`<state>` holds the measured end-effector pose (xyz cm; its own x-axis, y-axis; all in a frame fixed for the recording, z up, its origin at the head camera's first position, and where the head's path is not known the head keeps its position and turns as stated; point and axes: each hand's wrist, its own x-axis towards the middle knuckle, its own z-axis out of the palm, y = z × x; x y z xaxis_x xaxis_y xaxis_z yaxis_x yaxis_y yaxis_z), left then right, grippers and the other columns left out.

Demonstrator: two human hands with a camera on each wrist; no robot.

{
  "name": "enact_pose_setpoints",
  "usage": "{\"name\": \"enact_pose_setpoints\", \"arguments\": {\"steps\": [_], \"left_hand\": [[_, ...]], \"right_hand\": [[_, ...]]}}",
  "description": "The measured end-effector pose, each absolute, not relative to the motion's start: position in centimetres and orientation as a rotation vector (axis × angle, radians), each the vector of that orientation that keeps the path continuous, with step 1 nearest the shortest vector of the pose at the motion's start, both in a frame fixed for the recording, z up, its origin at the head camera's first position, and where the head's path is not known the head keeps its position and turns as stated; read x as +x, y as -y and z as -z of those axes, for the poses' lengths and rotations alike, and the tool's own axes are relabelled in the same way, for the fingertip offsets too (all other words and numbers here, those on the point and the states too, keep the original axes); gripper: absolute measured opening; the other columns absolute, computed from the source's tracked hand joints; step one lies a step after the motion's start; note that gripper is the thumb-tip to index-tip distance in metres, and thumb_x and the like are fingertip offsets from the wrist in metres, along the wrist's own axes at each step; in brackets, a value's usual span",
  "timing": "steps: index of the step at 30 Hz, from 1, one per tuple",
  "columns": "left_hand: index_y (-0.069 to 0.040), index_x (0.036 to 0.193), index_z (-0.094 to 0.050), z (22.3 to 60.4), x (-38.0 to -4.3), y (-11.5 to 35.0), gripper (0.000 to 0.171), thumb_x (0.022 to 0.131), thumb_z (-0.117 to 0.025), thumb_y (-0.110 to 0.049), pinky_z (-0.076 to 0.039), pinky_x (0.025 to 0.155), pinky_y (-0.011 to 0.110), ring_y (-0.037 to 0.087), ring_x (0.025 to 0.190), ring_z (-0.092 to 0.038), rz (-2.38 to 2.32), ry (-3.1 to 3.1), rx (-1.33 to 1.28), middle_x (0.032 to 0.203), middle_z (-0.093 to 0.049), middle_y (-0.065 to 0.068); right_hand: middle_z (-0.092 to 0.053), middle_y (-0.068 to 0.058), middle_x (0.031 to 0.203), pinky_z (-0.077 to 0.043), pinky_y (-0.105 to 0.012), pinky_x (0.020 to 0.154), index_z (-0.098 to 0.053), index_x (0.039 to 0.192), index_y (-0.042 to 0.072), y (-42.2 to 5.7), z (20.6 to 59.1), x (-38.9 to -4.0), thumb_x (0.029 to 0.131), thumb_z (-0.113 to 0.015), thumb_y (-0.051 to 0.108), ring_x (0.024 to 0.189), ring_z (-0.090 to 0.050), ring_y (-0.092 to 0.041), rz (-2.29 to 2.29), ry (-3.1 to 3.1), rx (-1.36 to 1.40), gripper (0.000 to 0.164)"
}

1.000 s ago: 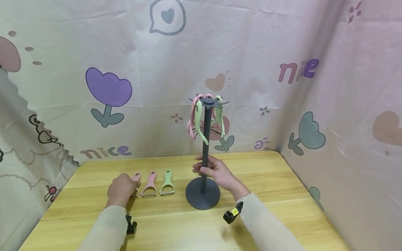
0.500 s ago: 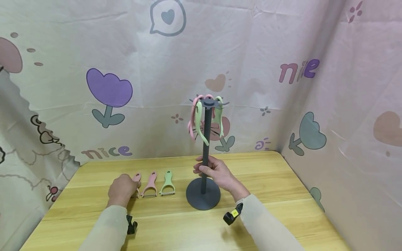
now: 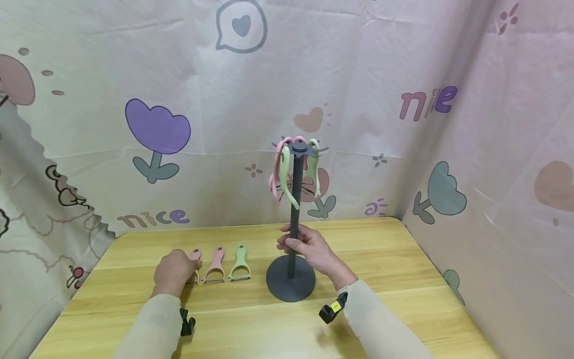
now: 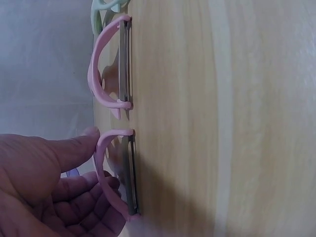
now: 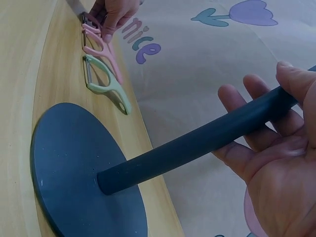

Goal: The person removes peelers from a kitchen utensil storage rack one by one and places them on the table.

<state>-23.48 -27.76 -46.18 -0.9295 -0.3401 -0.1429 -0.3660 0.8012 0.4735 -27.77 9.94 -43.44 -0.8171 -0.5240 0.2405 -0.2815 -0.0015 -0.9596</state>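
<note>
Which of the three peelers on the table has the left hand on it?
The leftmost pink peeler: the left hand grips it, while the other pink peeler and the green peeler lie untouched.

Over the last second my head view has drifted a touch: the dark stand (image 3: pixel 294 214), the row of peelers (image 3: pixel 217 258) left of the stand, the worktop (image 3: pixel 251 326) under the stand and the printed cloth (image 3: pixel 224 109) behind the stand now appear slightly lower and farther right.
</note>
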Motion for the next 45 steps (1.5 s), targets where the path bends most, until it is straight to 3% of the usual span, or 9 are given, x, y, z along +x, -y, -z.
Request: {"name": "enact_pose_setpoints", "arguments": {"steps": [11,15,17,19,24,33,45], "left_hand": [[0.002,0.089,-0.067,45.4,-23.5,27.7,0.042,0.105,-0.063,-0.037,-0.045,0.058,0.038,0.028,0.069,-0.058,-0.813,-2.966,-0.531,0.08,-0.066,0.017],[0.01,0.116,-0.067,43.7,-23.7,26.8,0.047,0.105,-0.061,-0.035,-0.055,0.073,0.051,0.045,0.091,-0.068,-0.829,-3.034,-0.49,0.112,-0.071,0.031],[0.009,0.128,-0.064,42.7,-23.8,26.2,0.049,0.105,-0.062,-0.034,-0.055,0.083,0.057,0.051,0.105,-0.067,-0.844,-3.092,-0.45,0.127,-0.068,0.032],[0.008,0.132,-0.063,41.6,-23.8,25.4,0.05,0.104,-0.062,-0.033,-0.053,0.088,0.06,0.053,0.112,-0.064,-0.869,-3.148,-0.413,0.131,-0.067,0.031],[0.004,0.127,-0.068,38.9,-23.5,22.9,0.042,0.103,-0.064,-0.03,-0.052,0.09,0.058,0.046,0.109,-0.067,-1.042,-3.255,-0.341,0.12,-0.072,0.026],[-0.005,0.131,-0.069,33.6,-21.8,18.3,0.037,0.105,-0.066,-0.031,-0.053,0.098,0.053,0.037,0.116,-0.064,-1.369,-3.264,-0.159,0.126,-0.068,0.018],[-0.016,0.123,-0.075,27.6,-19.3,13.0,0.026,0.101,-0.074,-0.03,-0.052,0.101,0.047,0.026,0.116,-0.06,-1.841,-3.128,0.133,0.124,-0.066,0.005]], "right_hand": [[-0.073,-0.023,0.122,-0.058,-0.048,0.101,-0.062,0.137,0.004,-9.8,43.3,-27.6,0.106,-0.064,0.015,0.114,-0.075,-0.033,1.909,-2.094,-0.825,0.033],[-0.073,-0.023,0.121,-0.058,-0.049,0.101,-0.062,0.137,0.004,-9.8,43.3,-27.6,0.106,-0.064,0.014,0.114,-0.075,-0.034,1.914,-2.093,-0.818,0.032],[-0.073,-0.023,0.121,-0.058,-0.048,0.101,-0.062,0.136,0.004,-9.8,43.3,-27.6,0.106,-0.065,0.014,0.114,-0.075,-0.034,1.916,-2.095,-0.814,0.032],[-0.073,-0.023,0.121,-0.058,-0.047,0.101,-0.062,0.136,0.004,-9.8,43.3,-27.6,0.106,-0.065,0.014,0.113,-0.075,-0.034,1.916,-2.097,-0.814,0.032],[-0.074,-0.022,0.12,-0.058,-0.047,0.101,-0.063,0.136,0.004,-9.8,43.3,-27.6,0.106,-0.065,0.014,0.113,-0.075,-0.033,1.917,-2.105,-0.813,0.032],[-0.074,-0.023,0.12,-0.058,-0.049,0.101,-0.063,0.136,0.004,-9.7,43.2,-27.5,0.105,-0.065,0.014,0.113,-0.075,-0.033,1.934,-2.102,-0.815,0.032],[-0.075,-0.021,0.12,-0.058,-0.047,0.101,-0.063,0.136,0.006,-9.8,43.3,-27.4,0.105,-0.066,0.018,0.114,-0.075,-0.034,1.925,-2.11,-0.802,0.033]]}}
